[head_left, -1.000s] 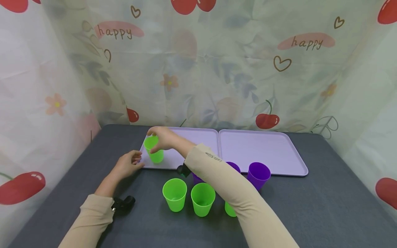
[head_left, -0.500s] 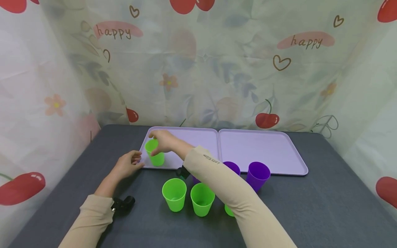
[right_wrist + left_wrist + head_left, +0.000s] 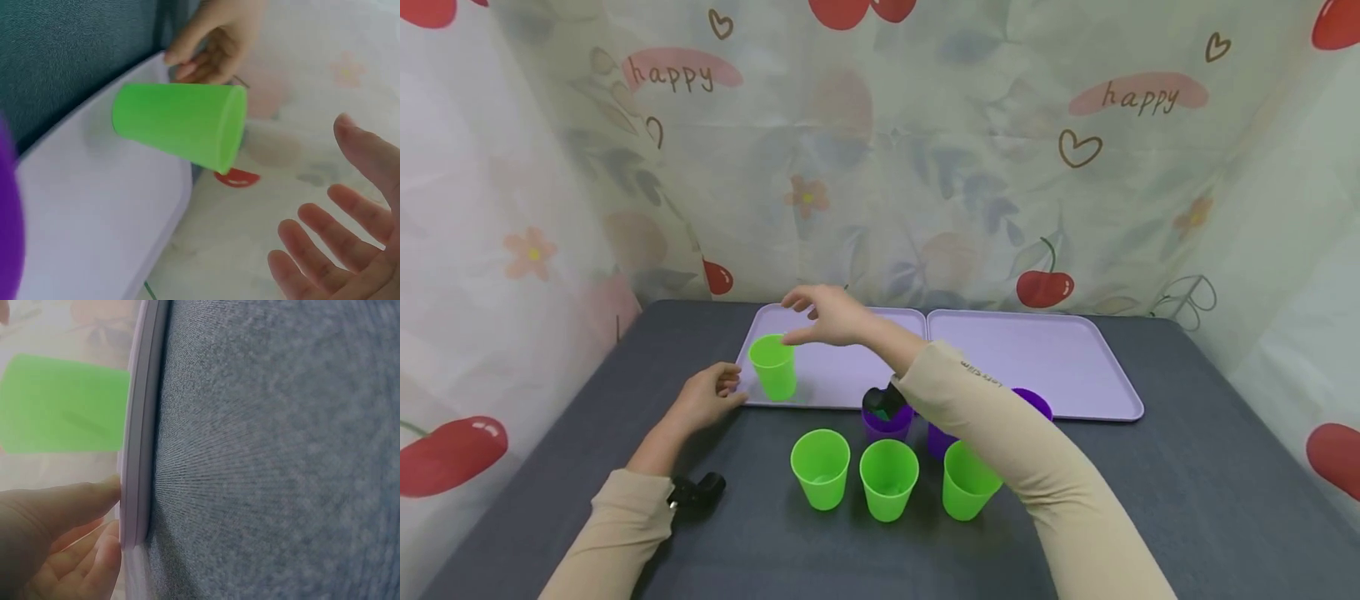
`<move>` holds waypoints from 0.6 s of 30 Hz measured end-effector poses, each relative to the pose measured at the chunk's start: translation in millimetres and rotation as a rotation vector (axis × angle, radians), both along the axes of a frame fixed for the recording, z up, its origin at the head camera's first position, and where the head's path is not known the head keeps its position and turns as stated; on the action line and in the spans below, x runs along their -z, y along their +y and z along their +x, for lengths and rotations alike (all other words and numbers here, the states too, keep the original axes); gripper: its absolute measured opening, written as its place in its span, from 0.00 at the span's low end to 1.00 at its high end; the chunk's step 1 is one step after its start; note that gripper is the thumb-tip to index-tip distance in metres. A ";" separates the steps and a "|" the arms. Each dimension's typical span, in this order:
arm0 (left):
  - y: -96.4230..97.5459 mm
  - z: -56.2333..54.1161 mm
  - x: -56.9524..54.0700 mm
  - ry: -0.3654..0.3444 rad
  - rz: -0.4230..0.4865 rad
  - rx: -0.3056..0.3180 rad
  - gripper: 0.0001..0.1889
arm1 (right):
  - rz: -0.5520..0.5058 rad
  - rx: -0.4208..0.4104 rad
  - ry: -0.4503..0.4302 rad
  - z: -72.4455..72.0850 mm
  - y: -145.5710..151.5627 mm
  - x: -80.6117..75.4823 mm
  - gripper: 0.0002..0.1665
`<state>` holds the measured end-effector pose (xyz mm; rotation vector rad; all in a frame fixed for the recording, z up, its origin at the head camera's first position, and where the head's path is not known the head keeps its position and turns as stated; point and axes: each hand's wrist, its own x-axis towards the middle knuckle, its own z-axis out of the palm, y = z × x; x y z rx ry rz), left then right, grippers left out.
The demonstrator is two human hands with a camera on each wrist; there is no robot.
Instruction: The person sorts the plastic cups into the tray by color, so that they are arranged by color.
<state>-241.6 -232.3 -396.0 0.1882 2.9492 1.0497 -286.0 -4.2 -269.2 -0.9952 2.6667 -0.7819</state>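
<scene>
A green cup (image 3: 773, 371) stands upright on the left lilac tray (image 3: 842, 383), near its front left corner. Above and right of the cup, my right hand (image 3: 831, 315) hovers with spread fingers and holds nothing. The right wrist view shows that hand (image 3: 350, 250) apart from the cup (image 3: 175, 122). At the tray's front left corner, my left hand (image 3: 706, 398) grips the edge with thumb and curled fingers. Up close, its thumb (image 3: 81, 503) and a fingertip touch the tray rim (image 3: 139, 425).
Three green cups (image 3: 889, 483) stand in a row before the trays. Behind them are purple cups (image 3: 887, 427), partly hidden by the right forearm and wrist camera. A second lilac tray (image 3: 1022, 358) adjoins on the right. A printed curtain (image 3: 895, 167) hangs behind the table.
My right hand has let go of the green cup and moved up and to the right. The cup stands slightly lower, on the tray. The left hand has stayed at the corner.
</scene>
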 end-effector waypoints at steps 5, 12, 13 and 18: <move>-0.9 -0.7 -0.5 0.001 0.003 0.005 0.25 | -0.048 0.008 0.008 6.3 33.0 -12.9 0.29; -2.1 -1.9 1.0 -0.008 -0.004 0.002 0.25 | -0.062 -0.001 0.043 23.1 79.5 -12.9 0.27; -2.0 -1.9 1.1 -0.010 -0.003 0.003 0.25 | -0.069 -0.002 0.046 26.8 86.1 -12.3 0.26; -1.4 -1.2 -0.6 -0.023 -0.005 0.008 0.26 | -0.102 0.005 -0.001 47.1 118.1 -8.0 0.26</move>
